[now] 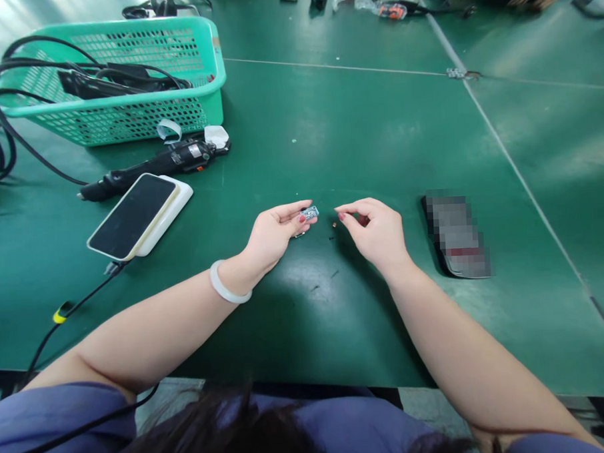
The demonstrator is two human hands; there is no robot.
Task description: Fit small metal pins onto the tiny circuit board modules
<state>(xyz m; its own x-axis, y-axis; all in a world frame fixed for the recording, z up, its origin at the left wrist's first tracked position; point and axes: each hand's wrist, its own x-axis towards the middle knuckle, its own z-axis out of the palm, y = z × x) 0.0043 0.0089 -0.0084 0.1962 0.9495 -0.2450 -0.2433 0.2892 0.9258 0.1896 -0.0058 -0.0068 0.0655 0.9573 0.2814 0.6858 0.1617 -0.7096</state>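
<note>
Between the thumb and fingers of my left hand [275, 233] is a small blue-grey circuit board [309, 213], held flat above the table. A little to the right, my right hand [375, 230] is closed in a pinch, thumb and forefinger together. What sits in that pinch, if anything, is too small to make out. Just below its fingertips shows a tiny copper-coloured piece [334, 224]; whether it hangs from the fingers or lies on the table I cannot tell. The two hands are apart.
A green basket [127, 117] with black cables stands at the back left. Before it lie a black electric screwdriver [154, 167] and a phone [134, 217] on a white block. A dark, blurred-out device [455, 236] lies to the right. Small dark scraps dot the green table [296, 320].
</note>
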